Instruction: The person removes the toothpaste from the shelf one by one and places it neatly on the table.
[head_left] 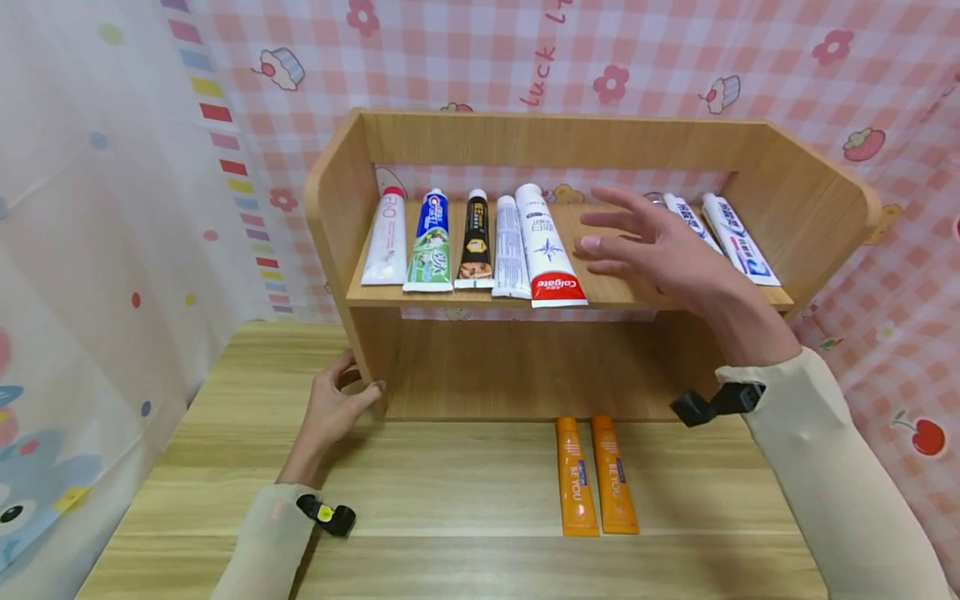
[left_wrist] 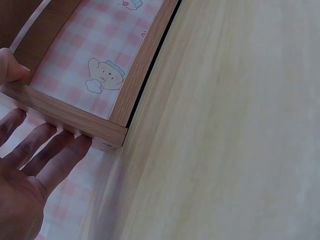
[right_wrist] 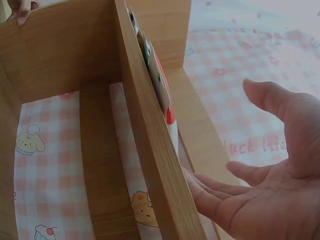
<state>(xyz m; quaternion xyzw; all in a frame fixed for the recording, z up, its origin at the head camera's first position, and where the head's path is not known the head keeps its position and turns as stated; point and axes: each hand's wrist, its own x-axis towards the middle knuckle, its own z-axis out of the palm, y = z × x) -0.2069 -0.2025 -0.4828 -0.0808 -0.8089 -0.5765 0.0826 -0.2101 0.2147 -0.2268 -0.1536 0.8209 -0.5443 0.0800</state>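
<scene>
My left hand (head_left: 335, 406) holds the lower left side panel of a wooden shelf (head_left: 577, 137); the left wrist view has the thumb on one face of that panel and the fingers (left_wrist: 67, 157) on the other. Over the upper board, my right hand (head_left: 660, 246) hovers with spread fingers and nothing in them. Just left of it lies a white and red Colgate toothpaste tube (head_left: 551, 242), its flat end over the board's front edge. To its right are two white and blue tubes (head_left: 738, 237), one partly hidden behind the hand.
Left of the Colgate tube lie a slim white tube (head_left: 512, 246), a black tube (head_left: 476, 237), a green and blue Crest tube (head_left: 431, 242) and a white tube with a red cap (head_left: 387, 237). Two orange tubes (head_left: 577, 479) lie on the wooden table (head_left: 450, 500) before the shelf.
</scene>
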